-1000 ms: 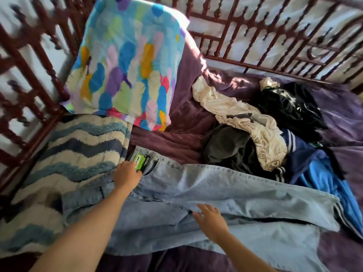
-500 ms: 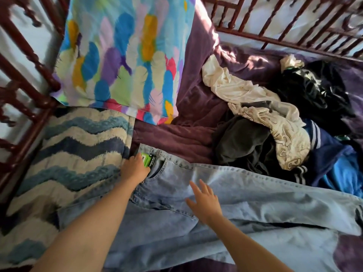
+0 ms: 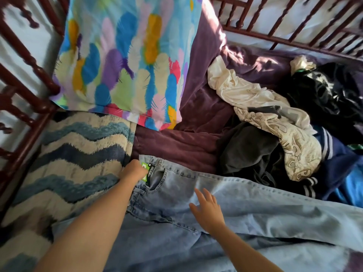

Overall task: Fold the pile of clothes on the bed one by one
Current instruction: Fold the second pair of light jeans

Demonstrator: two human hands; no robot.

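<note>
We see the left hand (image 3: 133, 170) clenched on the waistband corner of the jeans (image 3: 255, 203), its fingers tucked out of sight under the denim. A green and black tag (image 3: 147, 171) shows just past its knuckles on the right. This hand has hardly shifted since a second ago: it gripped the same corner then, beside the same tag.

The right hand (image 3: 208, 210) is released, fingers straight and spread, palm down over the seat of the jeans. We cannot tell whether it presses the cloth or hovers just above it. A second ago it lay lower, on the seam between the legs. It has since slid up towards the back pocket and nearer the left hand, and the fingers have fanned wider.

The jeans lie flat across the bed (image 3: 176, 148), waist at the left hand, legs running out to the right beyond the right hand. The pile of clothes (image 3: 279, 154) waits ahead and to the right of the right hand, untouched as before: a cream shirt (image 3: 245, 95) on top, dark things under it, something blue at the far edge.

Left of the left hand, touching the jeans, lies the zigzag blanket (image 3: 74, 154). The feather-print pillow (image 3: 127, 59) leans ahead of it against the bed rail (image 3: 29, 91).
</note>
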